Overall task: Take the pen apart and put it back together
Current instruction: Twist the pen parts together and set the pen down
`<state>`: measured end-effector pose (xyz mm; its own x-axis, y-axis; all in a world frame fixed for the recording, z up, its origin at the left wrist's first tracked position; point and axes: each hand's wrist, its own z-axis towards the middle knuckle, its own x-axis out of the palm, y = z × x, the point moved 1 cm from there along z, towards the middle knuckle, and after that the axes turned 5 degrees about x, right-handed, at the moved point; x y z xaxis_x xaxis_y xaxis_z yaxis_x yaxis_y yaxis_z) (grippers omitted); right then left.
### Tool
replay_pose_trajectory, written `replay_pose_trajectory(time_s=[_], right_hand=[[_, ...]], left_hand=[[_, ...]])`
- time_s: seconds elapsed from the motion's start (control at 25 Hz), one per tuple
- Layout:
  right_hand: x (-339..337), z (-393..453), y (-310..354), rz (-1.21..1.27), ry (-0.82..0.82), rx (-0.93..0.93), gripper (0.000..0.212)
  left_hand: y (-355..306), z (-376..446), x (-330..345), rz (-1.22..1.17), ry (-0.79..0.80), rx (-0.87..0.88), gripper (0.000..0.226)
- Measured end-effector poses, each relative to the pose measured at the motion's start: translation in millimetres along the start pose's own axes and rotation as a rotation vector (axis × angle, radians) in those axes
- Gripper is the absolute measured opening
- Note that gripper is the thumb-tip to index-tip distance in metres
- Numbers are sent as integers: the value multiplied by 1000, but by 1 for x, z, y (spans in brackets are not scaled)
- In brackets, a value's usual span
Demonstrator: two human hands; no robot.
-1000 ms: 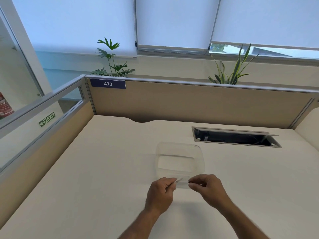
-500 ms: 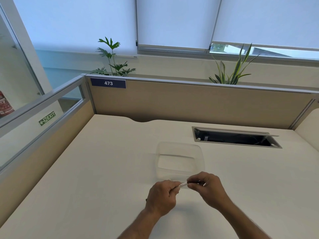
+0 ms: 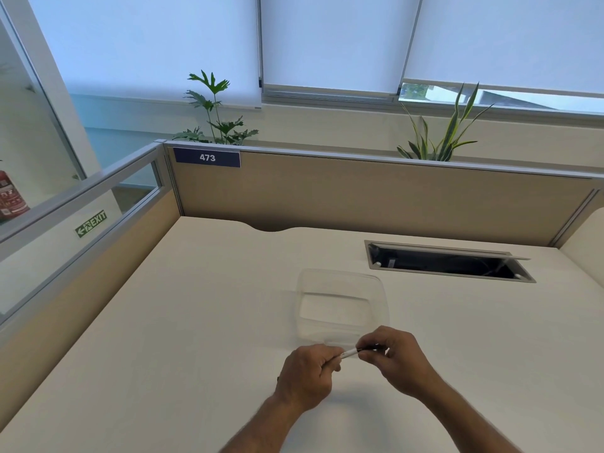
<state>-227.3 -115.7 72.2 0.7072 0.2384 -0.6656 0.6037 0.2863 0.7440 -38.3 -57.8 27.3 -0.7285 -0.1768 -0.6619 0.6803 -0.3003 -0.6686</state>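
Note:
A thin white pen [image 3: 349, 353] with a dark end runs between my two hands, just above the desk near its front edge. My left hand [image 3: 307, 374] is closed around the pen's white barrel, and most of the barrel is hidden in the fist. My right hand [image 3: 392, 358] pinches the dark end between thumb and fingers. The hands nearly touch. A clear plastic container [image 3: 341, 304] sits on the desk right behind them and looks empty.
The pale desk [image 3: 196, 322] is bounded by beige partition walls at the back [image 3: 359, 197] and left. An open cable slot [image 3: 447, 261] lies at the back right. Two potted plants stand behind the partition.
My hands were apart a second ago with a gap between the two pen pieces. They have come together, and the pen's pieces now meet between my fingers.

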Motion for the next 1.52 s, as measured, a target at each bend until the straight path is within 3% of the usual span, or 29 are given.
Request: replay_pose_trajectory(time_s=[0.36,0.76,1.08,1.52], right_hand=[[-1,2,0,-42,23,-62,20],[-7,5,2,-106,185,-65,16],[-3,1,-4,22,201,6,39],[4,-7,-19,296,117,86,33]], left_hand=[[0,0,-2,0,25,13,18],[-1,2,-2,7,118,51,21],[-2,4,-4,26,121,76,19],[-2,8,-4,-109,205,26,19]])
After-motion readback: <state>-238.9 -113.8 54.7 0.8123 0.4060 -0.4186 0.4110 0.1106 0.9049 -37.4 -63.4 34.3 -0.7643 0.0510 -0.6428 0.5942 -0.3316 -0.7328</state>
